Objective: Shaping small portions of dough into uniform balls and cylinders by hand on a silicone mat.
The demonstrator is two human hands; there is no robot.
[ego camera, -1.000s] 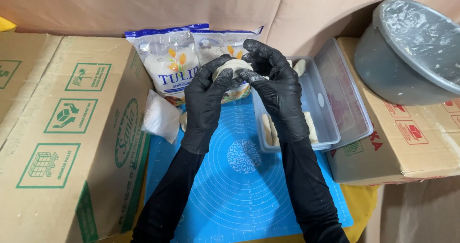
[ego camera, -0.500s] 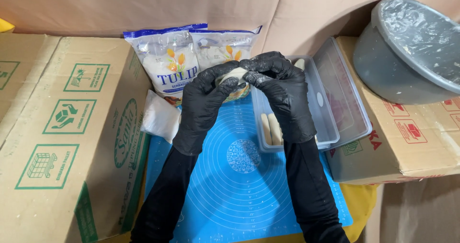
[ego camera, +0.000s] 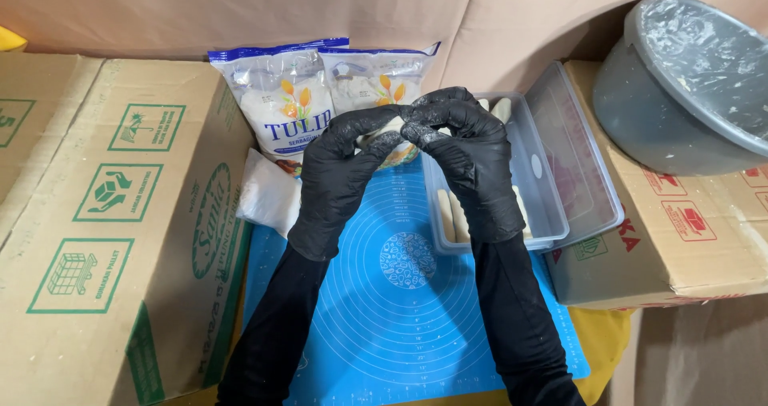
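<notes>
Both my hands wear black gloves and are raised over a blue silicone baking mat (ego camera: 400, 310). My left hand (ego camera: 344, 170) and my right hand (ego camera: 468, 162) meet at the fingertips, pinching a small piece of pale dough (ego camera: 390, 128) between them. Most of the dough is hidden by the fingers. Just right of my right hand stands a clear plastic container (ego camera: 544, 214) holding several pale dough pieces.
Two flour bags (ego camera: 308, 106) lean against the back wall. A small white plastic bag (ego camera: 268, 194) lies at the mat's left. Cardboard boxes (ego camera: 104, 214) flank the left. On the right, a box (ego camera: 688, 230) carries a grey basin (ego camera: 688, 86). The container's lid (ego camera: 576, 150) leans open.
My fingers have curled closer together around the dough, and both hands have shifted slightly while working it. Nothing else has moved.
</notes>
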